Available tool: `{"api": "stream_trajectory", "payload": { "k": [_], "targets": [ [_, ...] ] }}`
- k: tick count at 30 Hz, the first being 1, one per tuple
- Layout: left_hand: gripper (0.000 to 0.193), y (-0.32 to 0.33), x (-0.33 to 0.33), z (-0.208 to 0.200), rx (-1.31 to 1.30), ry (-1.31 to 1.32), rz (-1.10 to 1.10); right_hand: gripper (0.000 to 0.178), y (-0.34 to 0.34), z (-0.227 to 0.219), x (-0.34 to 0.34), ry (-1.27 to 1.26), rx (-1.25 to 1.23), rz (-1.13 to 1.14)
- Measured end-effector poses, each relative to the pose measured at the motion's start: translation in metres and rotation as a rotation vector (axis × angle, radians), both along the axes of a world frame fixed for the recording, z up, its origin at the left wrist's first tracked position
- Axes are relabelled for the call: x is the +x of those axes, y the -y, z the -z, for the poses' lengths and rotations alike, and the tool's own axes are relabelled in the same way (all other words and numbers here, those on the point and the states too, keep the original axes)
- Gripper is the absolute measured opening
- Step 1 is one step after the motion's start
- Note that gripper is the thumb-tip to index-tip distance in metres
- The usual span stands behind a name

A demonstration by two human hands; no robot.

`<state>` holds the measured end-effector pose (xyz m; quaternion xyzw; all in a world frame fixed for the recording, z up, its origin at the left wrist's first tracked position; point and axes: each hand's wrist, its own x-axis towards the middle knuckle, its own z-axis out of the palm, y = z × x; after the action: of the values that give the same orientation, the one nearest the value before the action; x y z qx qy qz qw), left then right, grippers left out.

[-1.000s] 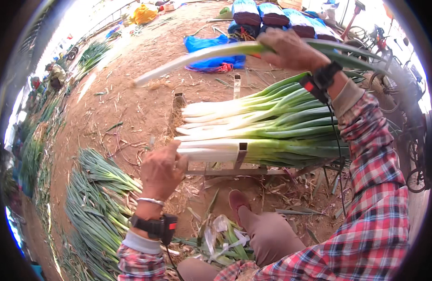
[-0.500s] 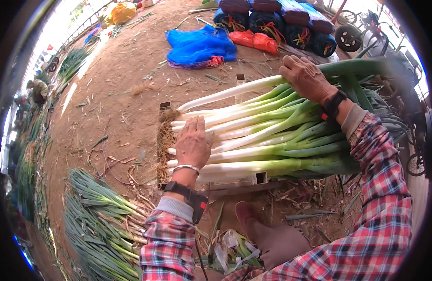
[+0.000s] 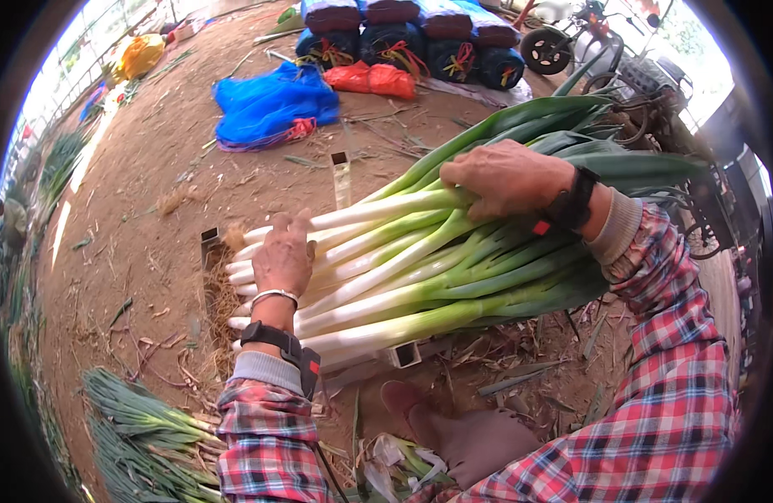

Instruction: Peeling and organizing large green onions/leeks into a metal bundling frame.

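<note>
A row of large green onions [image 3: 374, 293] lies crosswise in front of me, white stalks and roots at left, green leaves at right. They rest on a low metal frame [image 3: 406, 355] with short upright square tubes. My left hand [image 3: 284, 258] lies over the white stalks near the root ends. Its fingers reach across the farthest stalk, and the thumb is apart. My right hand [image 3: 510, 178] is closed round a green onion at the far side, where white turns to green. Its fingertips are partly hidden beneath the leaves.
More green onions [image 3: 147, 444] lie in a heap at lower left. Beyond the frame are a blue net bag [image 3: 273, 105], a red bundle [image 3: 369, 80] and stacked dark bundles [image 3: 411, 46]. A motorbike [image 3: 588, 42] stands at far right. Loose leaves [image 3: 403, 461] lie by my foot.
My right hand has lowered a green onion onto the far side of the row. My left hand has shifted to the farthest stalk's root end. The view has swung right.
</note>
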<state>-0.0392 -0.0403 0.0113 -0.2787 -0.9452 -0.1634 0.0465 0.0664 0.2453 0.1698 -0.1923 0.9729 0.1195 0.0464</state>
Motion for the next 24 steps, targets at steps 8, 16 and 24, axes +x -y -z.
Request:
{"api": "stream_trajectory", "payload": {
  "k": [8,16,24],
  "targets": [
    [0.023,-0.03,-0.006,-0.067,0.284,-0.688,0.044,0.007,0.005,-0.125,0.028,-0.766,0.492,-0.049],
    [0.027,0.008,-0.005,-0.035,0.08,-0.535,0.188,0.021,-0.087,-0.025,0.004,-0.274,0.224,0.319],
    [0.033,0.033,-0.009,-0.079,0.115,-0.765,0.12,0.037,-0.089,-0.023,-0.006,-0.157,-0.173,0.304]
  ]
}}
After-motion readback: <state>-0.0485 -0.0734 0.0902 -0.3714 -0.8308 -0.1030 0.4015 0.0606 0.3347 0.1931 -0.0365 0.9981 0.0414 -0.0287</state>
